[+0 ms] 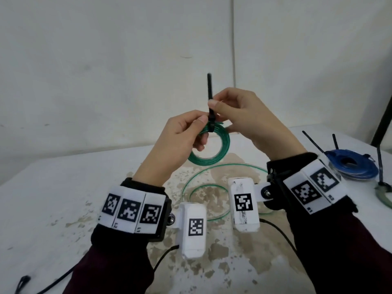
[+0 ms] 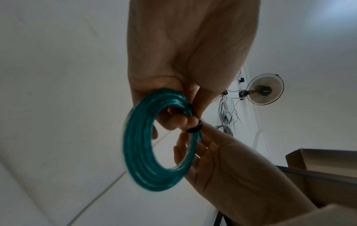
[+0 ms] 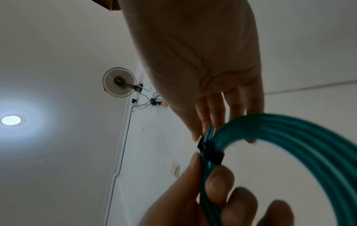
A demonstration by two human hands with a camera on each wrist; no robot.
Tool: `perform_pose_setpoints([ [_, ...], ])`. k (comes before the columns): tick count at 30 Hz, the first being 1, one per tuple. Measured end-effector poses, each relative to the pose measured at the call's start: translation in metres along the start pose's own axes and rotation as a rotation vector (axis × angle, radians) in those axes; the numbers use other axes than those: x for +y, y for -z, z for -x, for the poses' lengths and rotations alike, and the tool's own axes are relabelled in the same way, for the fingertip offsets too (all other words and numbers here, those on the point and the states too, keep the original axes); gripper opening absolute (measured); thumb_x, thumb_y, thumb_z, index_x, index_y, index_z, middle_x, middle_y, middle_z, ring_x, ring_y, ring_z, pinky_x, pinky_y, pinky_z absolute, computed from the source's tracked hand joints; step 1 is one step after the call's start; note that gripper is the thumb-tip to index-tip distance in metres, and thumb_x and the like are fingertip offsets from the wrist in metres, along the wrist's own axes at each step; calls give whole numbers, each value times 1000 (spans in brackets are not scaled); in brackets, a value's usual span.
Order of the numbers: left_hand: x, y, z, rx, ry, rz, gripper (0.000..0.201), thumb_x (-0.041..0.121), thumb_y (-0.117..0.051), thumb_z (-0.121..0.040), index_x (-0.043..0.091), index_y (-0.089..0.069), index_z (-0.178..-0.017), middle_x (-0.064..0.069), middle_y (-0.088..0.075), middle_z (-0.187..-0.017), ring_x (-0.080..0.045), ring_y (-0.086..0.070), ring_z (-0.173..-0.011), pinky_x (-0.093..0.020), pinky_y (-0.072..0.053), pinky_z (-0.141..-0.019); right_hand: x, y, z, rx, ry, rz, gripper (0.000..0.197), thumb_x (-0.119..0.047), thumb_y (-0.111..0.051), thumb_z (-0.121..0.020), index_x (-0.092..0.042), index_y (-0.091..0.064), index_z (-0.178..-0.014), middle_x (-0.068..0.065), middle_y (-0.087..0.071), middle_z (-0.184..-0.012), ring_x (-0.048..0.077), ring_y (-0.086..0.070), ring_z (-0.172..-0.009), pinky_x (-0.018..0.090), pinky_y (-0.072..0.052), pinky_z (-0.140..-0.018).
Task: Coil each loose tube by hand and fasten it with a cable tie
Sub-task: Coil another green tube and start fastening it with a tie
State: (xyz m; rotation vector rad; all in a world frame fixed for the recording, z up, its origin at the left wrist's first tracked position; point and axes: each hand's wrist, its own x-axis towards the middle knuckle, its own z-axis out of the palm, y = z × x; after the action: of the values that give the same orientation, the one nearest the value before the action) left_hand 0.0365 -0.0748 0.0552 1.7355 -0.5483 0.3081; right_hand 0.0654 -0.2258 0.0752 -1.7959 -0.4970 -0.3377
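Two of my hands meet in the air above the table, a broad white top with its coating flaked off in brown patches under my wrists. Everything else I place from the green coil, which I hold up over that worn patch: a round, flat ring of several turns of glossy, translucent green tube, hanging below my fingers. On the table well to the right of it lies a blue coil, the same smooth tube wound flat, with thin black tie tails standing up from it. On the table below the green coil lies a loose green tube, pale and see-through, in two wide open loops. My left hand has its fingers curled, thumb and fingertips pinching the top of the green coil from its left side. My right hand sits at the coil's upper right, thumb and forefinger pinched on the cable tie, its other fingers loosely bent behind the ring. That tie is a narrow, stiff black strap wrapped round the coil's top turns, its small square head against the tube and its straight tail pointing up.
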Motion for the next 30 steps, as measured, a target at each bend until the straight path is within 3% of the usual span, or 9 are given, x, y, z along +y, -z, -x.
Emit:
perform_pose_setpoints([
  [2, -4, 0, -2, 59, -7, 30, 25, 12, -40, -101, 3, -64, -103, -3, -44, -60, -6, -41, -49, -28, -47, -64, 1, 2, 2, -161, -103, -15, 21, -27, -54, -96, -9, -63, -100, 4, -69, -86, 11, -65, -71, 36, -59, -72],
  [5, -10, -2, -3, 115, 1, 100, 23, 12, -43, -100, 7, -65, -103, -3, -44, -61, -4, -40, -47, -28, -49, -62, 2, 8, 8, -281, -170, -114, 24, -24, -46, -100, -9, -63, -103, 7, -68, -85, 16, -66, -73, 37, -56, -79],
  [8, -17, -14, -3, 109, 5, 158, 23, 10, -45, -99, 6, -65, -109, 3, -49, -58, -4, -43, -49, -22, -45, -57, 7, 20, 20, -278, -220, -153, 20, -19, -44, -101, -15, -62, -109, 5, -67, -83, 17, -65, -71, 37, -56, -79],
  [12, -24, -47, -5, 23, 21, 194, 23, 5, -44, -98, 5, -66, -108, -3, -50, -62, -5, -44, -52, -20, -43, -54, 22, 47, 39, -245, -325, -205, 17, -17, -47, -99, -6, -59, -102, 7, -66, -83, 13, -65, -65, 34, -58, -74],
  [16, -27, -91, -14, -28, 88, 174, 19, 9, -49, -97, 12, -67, -99, -9, -63, -82, -16, -54, -67, -27, -52, -69, 36, 86, 61, -151, -424, -336, 15, -13, -47, -99, -5, -59, -99, 7, -70, -81, 13, -67, -64, 27, -58, -64],
  [18, -31, -113, -21, -17, 139, 174, 15, 13, -52, -96, 14, -67, -97, -7, -67, -87, -17, -58, -70, -28, -51, -74, 41, 107, 73, -83, -459, -357, 17, -7, -44, -99, -5, -61, -98, 8, -72, -80, 14, -68, -65, 28, -59, -66],
  [21, -47, -148, -29, -18, 290, 266, 21, 18, -48, -98, 16, -68, -90, -3, -68, -84, -16, -62, -73, -26, -49, -70, 50, 148, 95, 58, -453, -328, 16, -2, -47, -96, -6, -63, -99, 13, -72, -85, 17, -69, -69, 33, -59, -78],
  [25, -73, -181, -27, -6, 641, 639, 22, 19, -44, -98, 16, -62, -85, 3, -61, -69, -8, -62, -58, -24, -44, -67, 64, 210, 122, 232, -515, -37, 9, -7, -65, -88, -13, -65, -94, 13, -73, -85, 24, -68, -79, 39, -51, -85],
  [30, -98, -191, -19, 84, 882, 776, 21, 19, -47, -97, 16, -61, -81, 5, -55, -58, -8, -53, -57, -21, -42, -66, 92, 263, 133, 210, -764, 449, 14, -12, -77, -77, -16, -65, -81, 15, -72, -93, 23, -65, -81, 38, -53, -84],
])
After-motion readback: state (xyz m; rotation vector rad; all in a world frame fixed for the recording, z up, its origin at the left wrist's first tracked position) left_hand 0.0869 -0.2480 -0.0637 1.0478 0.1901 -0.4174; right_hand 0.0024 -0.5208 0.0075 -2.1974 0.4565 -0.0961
